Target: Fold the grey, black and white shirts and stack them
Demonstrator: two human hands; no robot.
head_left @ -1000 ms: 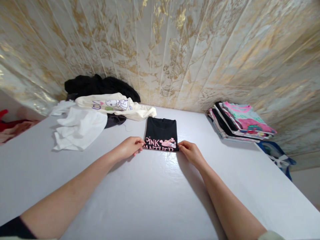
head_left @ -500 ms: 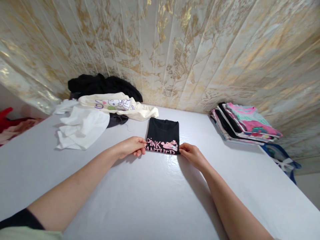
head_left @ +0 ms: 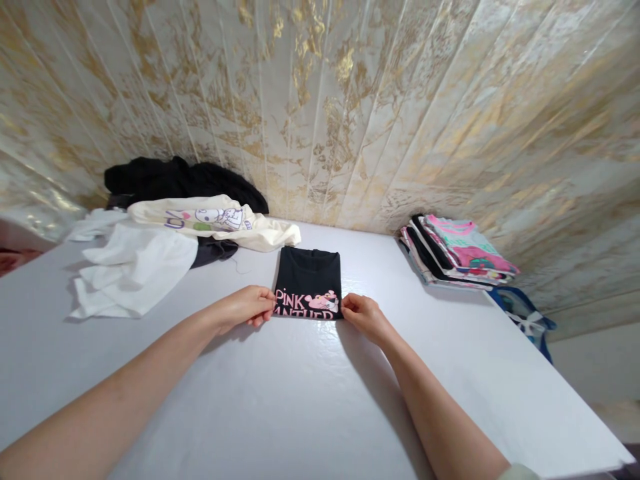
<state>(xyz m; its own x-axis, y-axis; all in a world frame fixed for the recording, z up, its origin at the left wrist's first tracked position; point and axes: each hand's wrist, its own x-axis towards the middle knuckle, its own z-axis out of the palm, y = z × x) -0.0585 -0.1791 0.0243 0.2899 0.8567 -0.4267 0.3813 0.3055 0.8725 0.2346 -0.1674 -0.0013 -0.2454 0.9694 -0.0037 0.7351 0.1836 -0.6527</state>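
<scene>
Black shirt (head_left: pixel 307 283), folded: left hand (head_left: pixel 250 305) and right hand (head_left: pixel 364 316) are still pinching its near corners; layout staying unchanged, apparently being steadied.

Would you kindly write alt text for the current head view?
A person's left hand and right hand hold the near corners of a folded black shirt on a white table. Loose clothes lie left; a folded stack sits right.

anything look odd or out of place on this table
A thin, dark, curling thread lies on the glossy white tabletop beside the crumpled dark cloth, looking stray. The folded black shirt with pink lettering looks neat; no spill shows.
</scene>
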